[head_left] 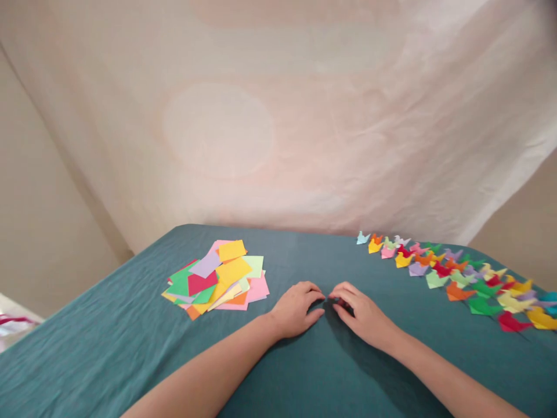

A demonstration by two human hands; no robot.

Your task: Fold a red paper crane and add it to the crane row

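My left hand (299, 309) rests on the teal tablecloth near the middle, its fingers curved and the thumb apart from them. Facing it across a small gap is my right hand (360, 313), with fingers bent and thumb spread away. I see nothing held in either hand, though the inside of the right one is in shadow. To the left of my left hand lies a loose pile of coloured paper sheets (232, 271). Several folded paper birds (461, 292) stand in slanting rows to the right of my right hand.
The teal cloth (130, 325) covers the table and has some wrinkles at the left. Behind the table's far edge hangs a pale fabric backdrop (304, 128). A whitish object with a magenta strip (17, 319) shows beyond the left edge.
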